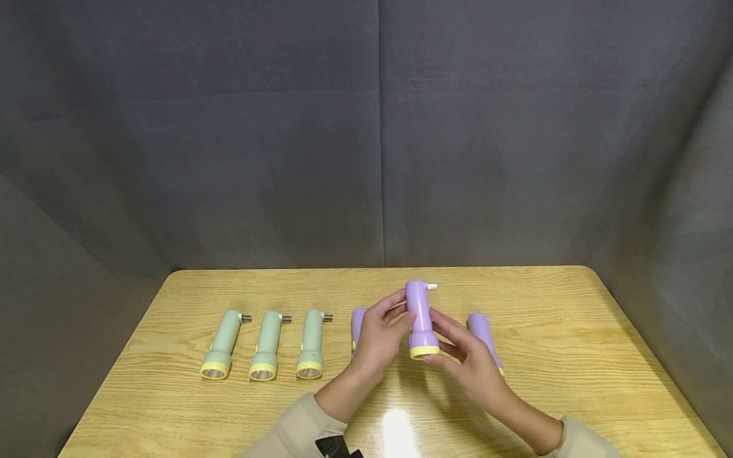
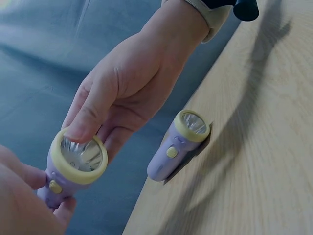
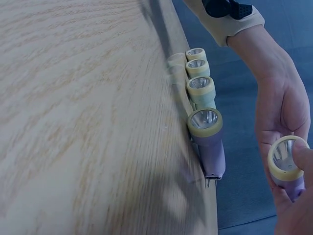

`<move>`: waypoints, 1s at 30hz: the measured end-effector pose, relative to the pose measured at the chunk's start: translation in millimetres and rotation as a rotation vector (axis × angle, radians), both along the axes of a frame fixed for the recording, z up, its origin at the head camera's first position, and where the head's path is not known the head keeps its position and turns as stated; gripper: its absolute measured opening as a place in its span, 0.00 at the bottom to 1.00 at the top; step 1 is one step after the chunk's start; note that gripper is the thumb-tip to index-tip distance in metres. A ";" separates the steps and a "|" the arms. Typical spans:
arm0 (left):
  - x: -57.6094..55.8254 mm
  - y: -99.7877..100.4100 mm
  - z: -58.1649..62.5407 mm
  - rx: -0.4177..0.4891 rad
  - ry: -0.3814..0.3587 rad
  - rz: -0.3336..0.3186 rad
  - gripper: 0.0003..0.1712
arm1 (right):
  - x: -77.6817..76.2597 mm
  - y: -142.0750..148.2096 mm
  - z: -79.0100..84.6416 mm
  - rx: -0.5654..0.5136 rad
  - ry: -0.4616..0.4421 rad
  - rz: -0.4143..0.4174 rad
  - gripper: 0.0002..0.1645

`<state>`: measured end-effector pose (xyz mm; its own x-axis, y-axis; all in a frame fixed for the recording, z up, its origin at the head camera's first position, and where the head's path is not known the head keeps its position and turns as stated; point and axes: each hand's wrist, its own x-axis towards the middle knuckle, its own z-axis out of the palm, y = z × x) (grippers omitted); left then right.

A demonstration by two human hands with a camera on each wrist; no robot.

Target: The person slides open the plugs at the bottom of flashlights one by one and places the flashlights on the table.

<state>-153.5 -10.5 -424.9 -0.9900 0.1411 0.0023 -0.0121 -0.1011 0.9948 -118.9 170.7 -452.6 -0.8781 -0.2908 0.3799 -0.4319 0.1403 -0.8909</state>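
Note:
A purple flashlight (image 1: 420,315) with a yellow rim is held above the table, lens end down, its prongs pointing right. My left hand (image 1: 379,337) grips its barrel from the left, thumb in front. From the right, my right hand (image 1: 468,357) holds it too, fingers against the barrel and thumb at the lens rim. The left wrist view shows that right thumb over the lens of the flashlight (image 2: 78,161), beside a yellow switch. Behind the left hand lies another purple flashlight (image 1: 357,326), partly hidden. A third purple flashlight (image 1: 482,334) lies partly behind the right hand.
Three green flashlights (image 1: 225,337) with yellow rims lie in a row on the left of the wooden table (image 1: 572,356), prongs pointing right. A dark cloth (image 1: 258,159) hangs behind the table and along its sides.

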 end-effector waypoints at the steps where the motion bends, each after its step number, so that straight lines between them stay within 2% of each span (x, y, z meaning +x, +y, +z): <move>1: 0.8 0.9 -1.1 0.007 -0.007 0.005 0.26 | 0.0 0.1 -0.9 0.001 -0.007 0.000 0.42; 8: 7.4 10.1 -14.0 0.082 -0.046 0.038 0.26 | 1.1 0.2 -11.1 -0.015 -0.070 0.009 0.40; 18: 15.1 27.9 -31.7 0.059 -0.057 0.155 0.23 | 2.9 1.2 -22.8 0.032 -0.139 0.000 0.39; 30: 15.8 37.9 -48.0 0.039 -0.080 0.201 0.23 | 2.1 -1.1 -32.4 0.073 -0.203 0.003 0.39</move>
